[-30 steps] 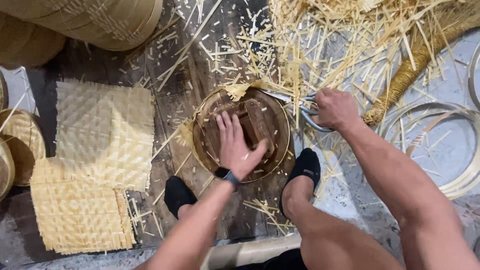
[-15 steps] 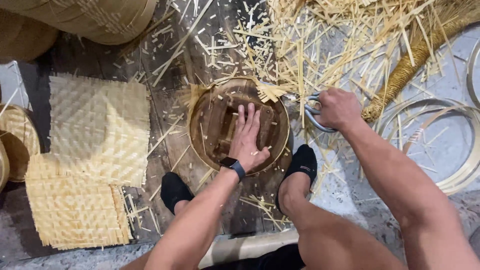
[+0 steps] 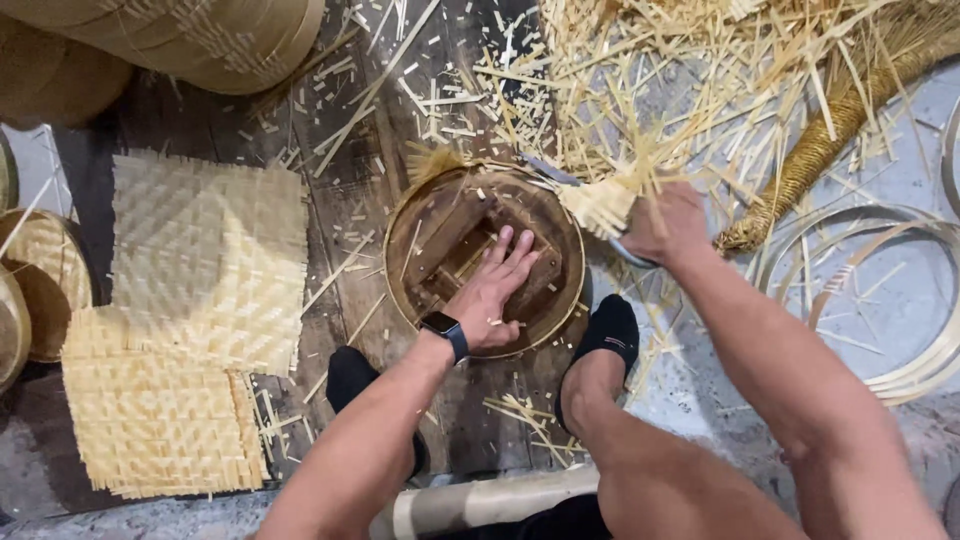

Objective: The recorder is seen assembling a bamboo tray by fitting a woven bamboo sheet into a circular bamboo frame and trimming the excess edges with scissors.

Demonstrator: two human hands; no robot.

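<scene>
Looking down, you have dark wooden floorboards [image 3: 350, 210] under you, littered with pale bamboo offcuts [image 3: 640, 90] that pile thickest at the top right. Two square woven bamboo mats [image 3: 205, 255] lie overlapping at the left, the lower one [image 3: 150, 420] nearer you, both flat and well apart from your hands. Big woven baskets [image 3: 170, 35] sit along the top left edge, with shallower ones [image 3: 35, 280] cut off at the far left. Thin bamboo hoops [image 3: 900, 300] lie on the grey floor at the right, and a twisted straw rope [image 3: 830, 130] runs diagonally just above them. Between your two black-socked feet [image 3: 605, 335] sits the round bamboo-rimmed form [image 3: 420, 250], with a dark wooden block frame inside it. Your left hand [image 3: 490, 300] lies flat and open inside that form, palm down, fingers spread across the wooden blocks, a dark watch [image 3: 445, 330] on the wrist. Your right hand [image 3: 665, 225] is closed at the form's upper right rim, just beside a fringe of projecting strip ends [image 3: 600, 205]; a metal blade [image 3: 550, 170] lies along the rim there, but whether that hand grips the blade's handle you cannot tell, since the fist hides it. The hands are apart, left in the form, right at its edge.
</scene>
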